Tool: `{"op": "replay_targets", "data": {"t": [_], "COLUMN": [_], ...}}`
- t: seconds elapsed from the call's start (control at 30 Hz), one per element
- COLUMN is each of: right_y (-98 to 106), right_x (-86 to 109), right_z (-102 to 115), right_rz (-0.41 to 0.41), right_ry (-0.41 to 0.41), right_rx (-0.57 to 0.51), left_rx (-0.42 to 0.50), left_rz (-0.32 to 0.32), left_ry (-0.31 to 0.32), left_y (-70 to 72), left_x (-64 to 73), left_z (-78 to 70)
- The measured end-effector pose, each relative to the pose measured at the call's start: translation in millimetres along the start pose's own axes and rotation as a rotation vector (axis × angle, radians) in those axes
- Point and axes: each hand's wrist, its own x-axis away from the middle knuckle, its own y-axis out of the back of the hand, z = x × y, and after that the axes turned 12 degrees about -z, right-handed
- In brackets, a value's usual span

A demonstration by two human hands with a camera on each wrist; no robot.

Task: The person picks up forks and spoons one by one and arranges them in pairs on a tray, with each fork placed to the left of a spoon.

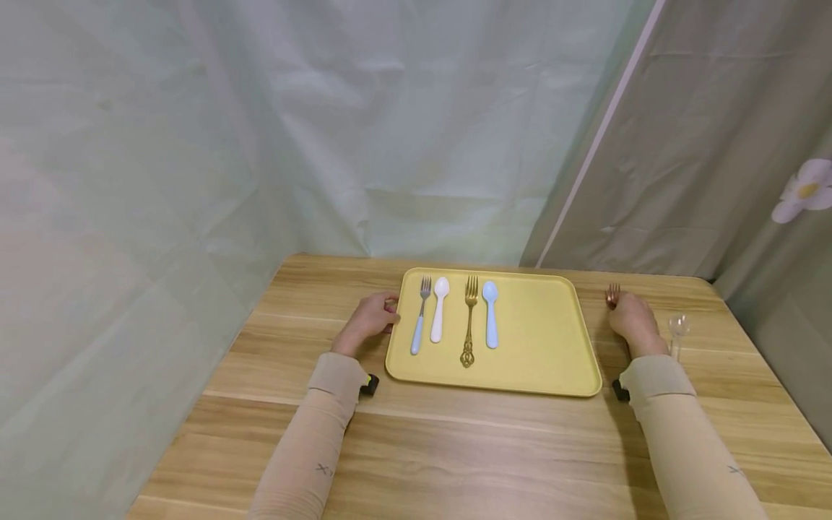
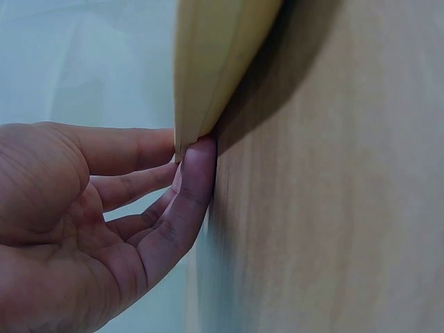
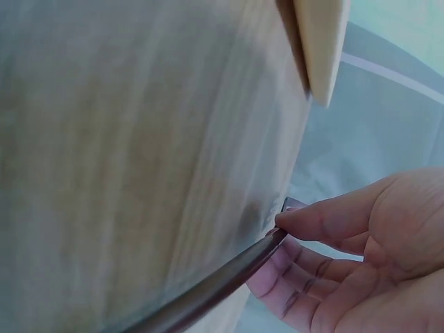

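My left hand (image 1: 372, 318) grips the left rim of the yellow tray (image 1: 539, 325); in the left wrist view thumb and fingers pinch its edge (image 2: 201, 62). Right of the tray, my right hand (image 1: 635, 321) pinches a copper-coloured fork (image 1: 612, 295), whose tines point away from me. The right wrist view shows its long dark handle (image 3: 215, 286) running back beneath the hand. On the tray lie, left to right, a fork with a light-blue handle (image 1: 418, 332), a white spoon (image 1: 438, 310), an ornate gold fork (image 1: 469, 318) and a light-blue spoon (image 1: 490, 310).
A clear plastic spoon (image 1: 679, 326) lies just right of my right hand, partly hidden by the wrist. Everything stands on a wood-grain table (image 1: 468, 448). Pale curtains (image 1: 416, 144) hang behind the far edge and along both sides.
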Motion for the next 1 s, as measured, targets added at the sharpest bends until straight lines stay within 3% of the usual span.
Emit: {"op": "replay_targets", "data": {"t": [0.6, 1.0], "right_y": [5.8, 2.5], "right_x": [-0.2, -0.7], "right_z": [6.2, 12.2], "right_rz": [-0.005, -0.064], "right_ry": [-0.022, 0.025], "right_rx": [-0.019, -0.061], "left_rx": [-0.007, -0.010], "left_rz": [-0.007, -0.005], "left_ry": [-0.005, -0.004], "left_y": [0.1, -0.2], "left_x": [-0.9, -0.3], "left_z": [0.0, -0.1]}}
